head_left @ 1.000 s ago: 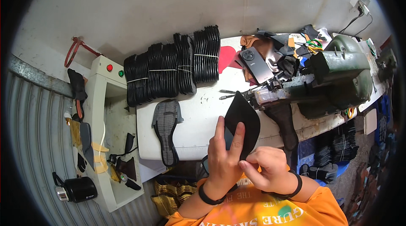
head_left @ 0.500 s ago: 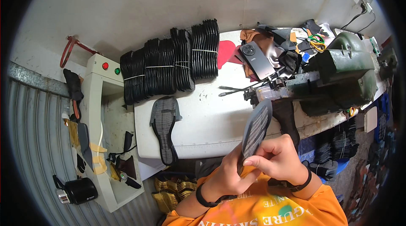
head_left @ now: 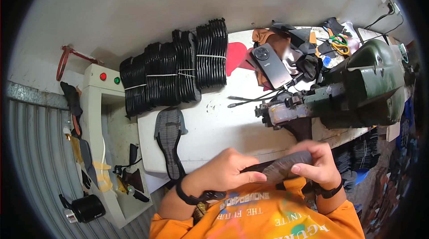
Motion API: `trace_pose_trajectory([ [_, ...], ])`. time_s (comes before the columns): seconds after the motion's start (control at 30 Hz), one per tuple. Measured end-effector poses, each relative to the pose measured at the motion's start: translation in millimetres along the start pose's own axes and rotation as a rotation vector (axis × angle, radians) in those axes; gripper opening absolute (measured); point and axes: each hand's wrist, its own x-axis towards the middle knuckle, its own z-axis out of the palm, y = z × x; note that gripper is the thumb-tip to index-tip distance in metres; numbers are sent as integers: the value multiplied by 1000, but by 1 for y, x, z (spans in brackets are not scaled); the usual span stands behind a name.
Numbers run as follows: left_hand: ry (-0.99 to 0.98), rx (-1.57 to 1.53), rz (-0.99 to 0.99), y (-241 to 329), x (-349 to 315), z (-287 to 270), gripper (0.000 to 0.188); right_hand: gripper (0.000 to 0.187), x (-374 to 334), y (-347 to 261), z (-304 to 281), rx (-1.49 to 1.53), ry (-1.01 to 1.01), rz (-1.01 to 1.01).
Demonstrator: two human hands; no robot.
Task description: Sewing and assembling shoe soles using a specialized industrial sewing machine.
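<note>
Between both hands, close in front of my chest, is a dark grey shoe insole (head_left: 282, 170), lying sideways and slightly blurred. My left hand (head_left: 230, 167) pinches one end with the thumb on top. Around the other end my right hand (head_left: 318, 164) is closed, its thumb pressing the upper face. A second insole (head_left: 170, 134), striped grey with a dark edge, lies lengthwise at the left side of the white table (head_left: 210, 127). Just beyond my right hand, a dark shoe-shaped piece (head_left: 300, 128) lies partly under the sewing machine's arm (head_left: 286, 113).
A green sewing machine (head_left: 364, 89) fills the table's right side. Tied stacks of black insoles (head_left: 178, 67) stand at the back left. A phone (head_left: 271, 64), fabric scraps (head_left: 301, 38) and scissors (head_left: 339, 46) lie at the back. A pale metal cabinet (head_left: 91, 118) stands left.
The insole has gone from nearly upright to lying sideways and lower, nearer my chest. My left hand has shifted left to one end, my right hand to the other. The view has shifted slightly.
</note>
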Motion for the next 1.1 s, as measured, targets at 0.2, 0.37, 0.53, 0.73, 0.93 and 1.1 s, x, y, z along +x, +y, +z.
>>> trace_pose_trajectory([
  [0.2,159,704,211,21,60,-40,69,24,1,24,10,325,165,99],
  [0.37,-49,795,328,17,109,-63,89,26,8,40,9,436,35,218],
  [0.53,-131,770,310,12,141,-63,91,19,7,47,6,334,137,103],
  [0.73,-190,700,275,10,149,-66,90,17,8,50,8,343,158,48],
  [0.93,-208,598,287,6,161,-69,86,14,18,40,15,374,298,-8],
  [1.1,-257,537,239,7,165,-77,73,13,24,41,12,340,293,90],
])
